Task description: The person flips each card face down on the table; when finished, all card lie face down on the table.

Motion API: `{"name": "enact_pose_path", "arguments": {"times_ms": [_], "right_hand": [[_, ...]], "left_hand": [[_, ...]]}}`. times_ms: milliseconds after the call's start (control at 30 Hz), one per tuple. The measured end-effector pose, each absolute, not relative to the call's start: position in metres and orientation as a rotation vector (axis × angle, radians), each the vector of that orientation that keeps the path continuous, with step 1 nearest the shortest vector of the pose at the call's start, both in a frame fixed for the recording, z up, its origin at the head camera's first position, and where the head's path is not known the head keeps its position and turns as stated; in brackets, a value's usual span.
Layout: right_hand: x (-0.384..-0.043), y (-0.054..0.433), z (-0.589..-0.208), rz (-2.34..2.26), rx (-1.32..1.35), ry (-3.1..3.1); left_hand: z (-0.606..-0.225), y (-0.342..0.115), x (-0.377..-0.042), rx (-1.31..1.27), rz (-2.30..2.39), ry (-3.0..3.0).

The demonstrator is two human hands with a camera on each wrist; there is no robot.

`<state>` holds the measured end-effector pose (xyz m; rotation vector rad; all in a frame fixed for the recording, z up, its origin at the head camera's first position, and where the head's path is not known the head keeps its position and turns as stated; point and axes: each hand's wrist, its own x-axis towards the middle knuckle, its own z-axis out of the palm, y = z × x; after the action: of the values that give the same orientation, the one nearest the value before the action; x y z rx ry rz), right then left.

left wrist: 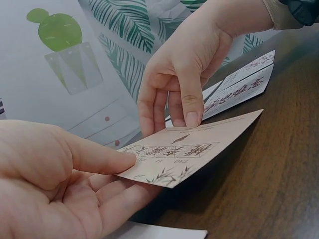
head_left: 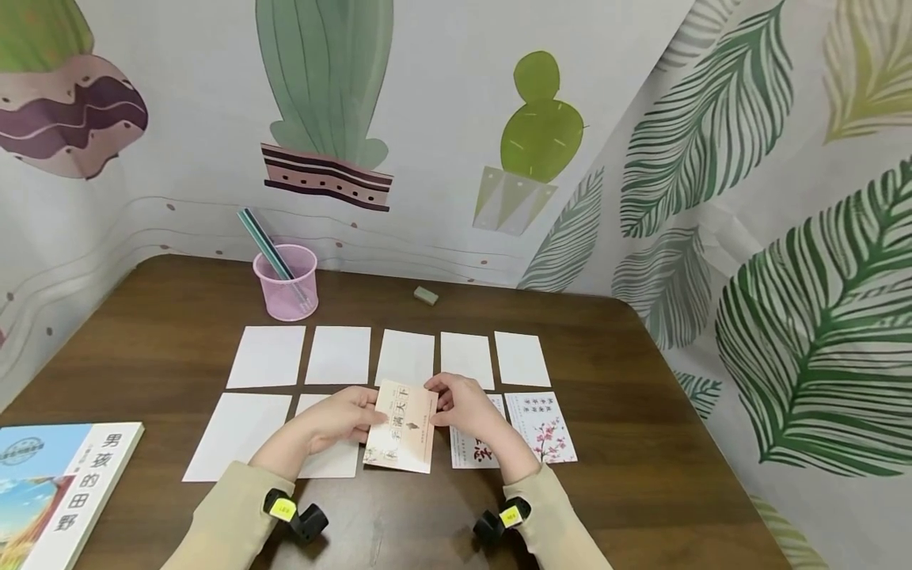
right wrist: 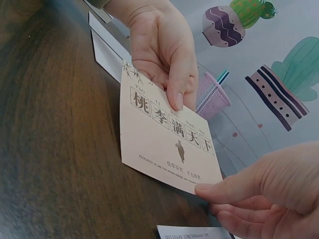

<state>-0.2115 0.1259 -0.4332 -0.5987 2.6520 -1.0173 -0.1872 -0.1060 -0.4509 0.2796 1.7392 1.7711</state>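
A cream card (head_left: 402,427) printed with large Chinese characters is held between both hands, tilted above the table. My left hand (head_left: 342,416) pinches its left edge, thumb on the printed face and fingers beneath. On the opposite edge my right hand (head_left: 466,408) pinches the card, its thumb on top. In the right wrist view the card's face (right wrist: 167,132) shows a row of boxed characters and a bamboo sprig at one corner. To the right lie two printed cards, one with pink blossoms (head_left: 543,427), the other with dark red writing (head_left: 473,447), partly covered by my right hand.
White blank cards (head_left: 267,356) lie in two rows on the brown table (head_left: 627,475). A pink mesh cup (head_left: 286,283) with pencils stands at the back left, and a small eraser (head_left: 426,296) lies near the back edge. A book (head_left: 64,483) sits at the front left.
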Motion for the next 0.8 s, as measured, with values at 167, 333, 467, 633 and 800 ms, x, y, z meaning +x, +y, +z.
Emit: {"name": "enact_pose_path", "arguments": {"times_ms": [167, 333, 467, 633, 800], "right_hand": [[-0.210, 0.128, -0.432, -1.032, -0.548, 2.692], [-0.207, 0.127, -0.424, -1.131, -0.465, 2.771], [-0.201, 0.120, -0.413, -1.313, -0.446, 2.740], [-0.191, 0.108, -0.408, -1.498, -0.531, 2.497], [-0.183, 0.098, -0.409, -1.535, -0.540, 2.415]], "left_hand": [[-0.451, -0.107, -0.188, 0.273, 1.784, 1.736], [-0.446, -0.112, -0.189, 0.269, 1.805, 1.761], [-0.439, -0.116, -0.191, 0.264, 1.849, 1.819], [-0.432, -0.114, -0.190, 0.299, 1.888, 1.854], [-0.426, -0.110, -0.188, 0.314, 1.898, 1.890]]}}
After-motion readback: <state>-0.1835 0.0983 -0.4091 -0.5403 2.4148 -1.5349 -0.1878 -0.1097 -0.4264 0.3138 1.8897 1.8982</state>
